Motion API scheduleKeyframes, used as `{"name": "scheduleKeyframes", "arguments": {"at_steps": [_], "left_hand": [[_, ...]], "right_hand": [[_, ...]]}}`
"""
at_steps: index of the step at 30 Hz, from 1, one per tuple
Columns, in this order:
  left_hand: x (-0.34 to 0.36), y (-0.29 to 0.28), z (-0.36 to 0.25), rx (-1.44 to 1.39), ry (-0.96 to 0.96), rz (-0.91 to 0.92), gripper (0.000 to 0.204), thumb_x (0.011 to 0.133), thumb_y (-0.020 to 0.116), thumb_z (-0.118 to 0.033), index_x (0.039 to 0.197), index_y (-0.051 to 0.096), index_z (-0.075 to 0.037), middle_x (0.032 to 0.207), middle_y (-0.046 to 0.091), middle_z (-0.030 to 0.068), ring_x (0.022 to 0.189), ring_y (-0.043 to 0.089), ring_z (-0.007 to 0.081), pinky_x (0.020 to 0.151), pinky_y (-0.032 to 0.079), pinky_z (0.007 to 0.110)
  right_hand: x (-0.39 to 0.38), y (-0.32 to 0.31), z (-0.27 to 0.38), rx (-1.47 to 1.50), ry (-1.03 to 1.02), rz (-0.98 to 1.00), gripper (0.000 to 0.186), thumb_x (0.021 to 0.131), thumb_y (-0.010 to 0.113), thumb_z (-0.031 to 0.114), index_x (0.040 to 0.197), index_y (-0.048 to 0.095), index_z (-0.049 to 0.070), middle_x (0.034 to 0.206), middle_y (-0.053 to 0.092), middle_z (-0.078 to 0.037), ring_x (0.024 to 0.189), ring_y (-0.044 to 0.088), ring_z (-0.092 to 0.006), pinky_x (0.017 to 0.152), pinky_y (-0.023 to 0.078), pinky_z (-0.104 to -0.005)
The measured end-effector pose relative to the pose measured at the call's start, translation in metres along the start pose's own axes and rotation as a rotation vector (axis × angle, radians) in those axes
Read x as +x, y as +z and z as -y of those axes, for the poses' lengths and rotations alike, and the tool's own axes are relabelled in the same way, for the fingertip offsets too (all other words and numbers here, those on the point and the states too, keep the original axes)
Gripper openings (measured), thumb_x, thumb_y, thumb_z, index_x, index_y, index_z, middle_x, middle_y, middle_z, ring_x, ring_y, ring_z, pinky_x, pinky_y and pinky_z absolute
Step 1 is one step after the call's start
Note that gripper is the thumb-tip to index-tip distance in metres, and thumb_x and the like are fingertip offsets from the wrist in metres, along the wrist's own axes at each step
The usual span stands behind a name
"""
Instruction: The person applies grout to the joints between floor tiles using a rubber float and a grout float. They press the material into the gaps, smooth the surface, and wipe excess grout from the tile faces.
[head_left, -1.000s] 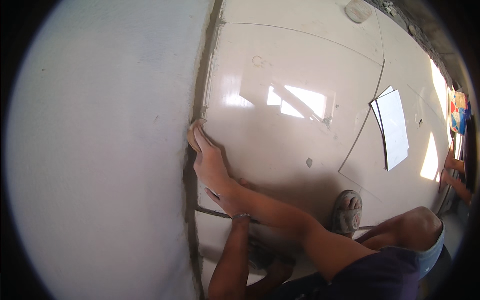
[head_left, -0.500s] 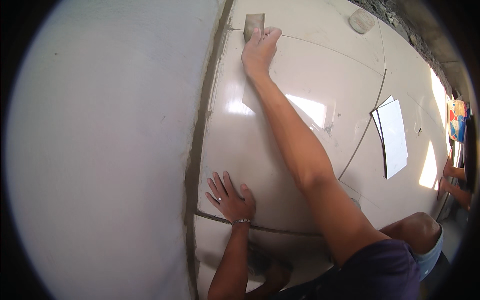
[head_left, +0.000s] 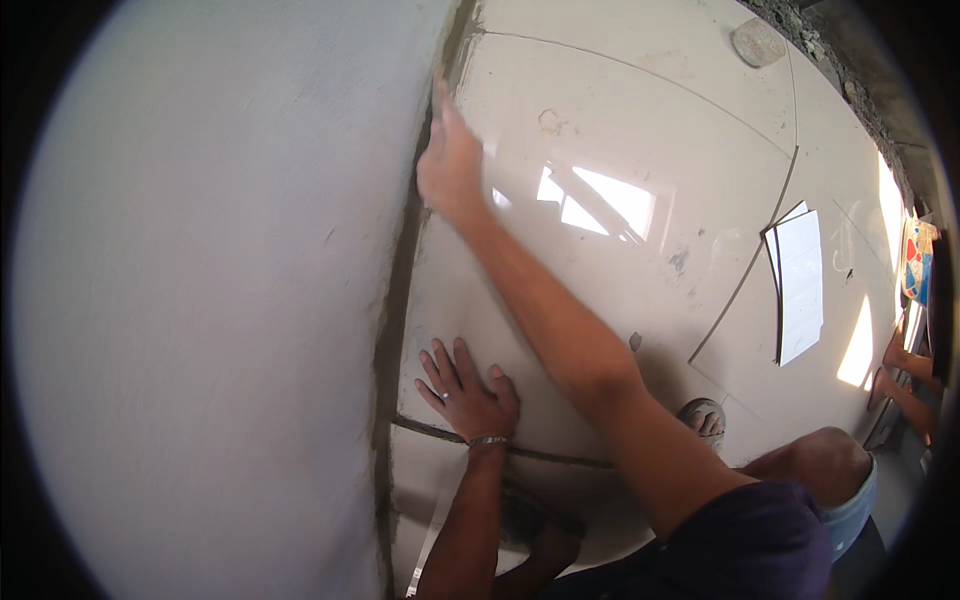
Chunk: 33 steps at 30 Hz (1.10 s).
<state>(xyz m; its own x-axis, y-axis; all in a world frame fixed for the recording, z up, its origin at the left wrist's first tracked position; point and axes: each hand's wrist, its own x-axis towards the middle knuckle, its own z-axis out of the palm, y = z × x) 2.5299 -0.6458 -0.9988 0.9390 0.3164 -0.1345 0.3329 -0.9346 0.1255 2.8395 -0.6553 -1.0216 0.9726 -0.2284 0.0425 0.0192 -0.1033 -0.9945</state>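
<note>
**Two hands at the wall joint: one gripping, one flat**

Right hand [head_left: 450, 165]: fingers drawn together on a thin tan pad [head_left: 440, 92]; blur hides the exact grip. Pad sits at the joint [head_left: 396, 300] between wall [head_left: 220, 300] and tile [head_left: 600, 285], hand aligned with it, seemingly to follow the edge. Left hand [head_left: 466, 402]: palm down on the tile, fingers spread, holding nothing; judged a prop for the leaning body. Strips [head_left: 800, 290] lie overlapped, well apart from both hands.

Right fingers [head_left: 453, 122] sit at joint [head_left: 396, 320]; wall [head_left: 220, 300] left of them, tiled floor [head_left: 570, 290] right, overlapping flat pieces [head_left: 801, 285] farther right, left hand [head_left: 472, 405] behind, on floor.
</note>
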Motion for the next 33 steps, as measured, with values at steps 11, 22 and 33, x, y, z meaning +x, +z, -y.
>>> {"name": "scheduleKeyframes", "arguments": {"at_steps": [11, 22, 33], "left_hand": [[-0.001, -0.004, 0.004, 0.021, -0.005, 0.049, 0.069, 0.094, 0.053, -0.031, 0.155, 0.038, -0.003, 0.165, 0.029, 0.0206, 0.155, 0.018, 0.0418, 0.123, 0.006, 0.063], [-0.005, 0.009, 0.007, -0.135, -0.075, 0.074, 0.066, 0.091, 0.056, -0.027, 0.151, 0.043, -0.004, 0.164, 0.032, 0.0207, 0.154, 0.022, 0.0431, 0.122, 0.008, 0.065], [0.004, -0.006, -0.006, -0.081, -0.022, -0.029, 0.065, 0.089, 0.056, -0.028, 0.148, 0.045, -0.004, 0.162, 0.035, 0.0217, 0.153, 0.024, 0.0451, 0.120, 0.010, 0.068]], "right_hand": [[-0.096, -0.043, 0.026, 0.128, 0.077, 0.023, 0.045, 0.102, 0.040, 0.000, 0.146, 0.046, -0.007, 0.138, 0.058, -0.028, 0.132, 0.054, -0.0375, 0.111, 0.041, -0.0408], [-0.102, 0.004, 0.007, 0.123, -0.036, 0.032, 0.061, 0.092, 0.042, -0.014, 0.152, 0.036, -0.006, 0.147, 0.049, -0.031, 0.139, 0.047, -0.0439, 0.117, 0.040, -0.0435], [0.069, -0.057, 0.007, -0.004, -0.084, -0.269, 0.025, 0.102, 0.046, 0.008, 0.115, 0.062, -0.006, 0.081, 0.062, -0.018, 0.074, 0.059, -0.0278, 0.073, 0.047, -0.0416]]}}
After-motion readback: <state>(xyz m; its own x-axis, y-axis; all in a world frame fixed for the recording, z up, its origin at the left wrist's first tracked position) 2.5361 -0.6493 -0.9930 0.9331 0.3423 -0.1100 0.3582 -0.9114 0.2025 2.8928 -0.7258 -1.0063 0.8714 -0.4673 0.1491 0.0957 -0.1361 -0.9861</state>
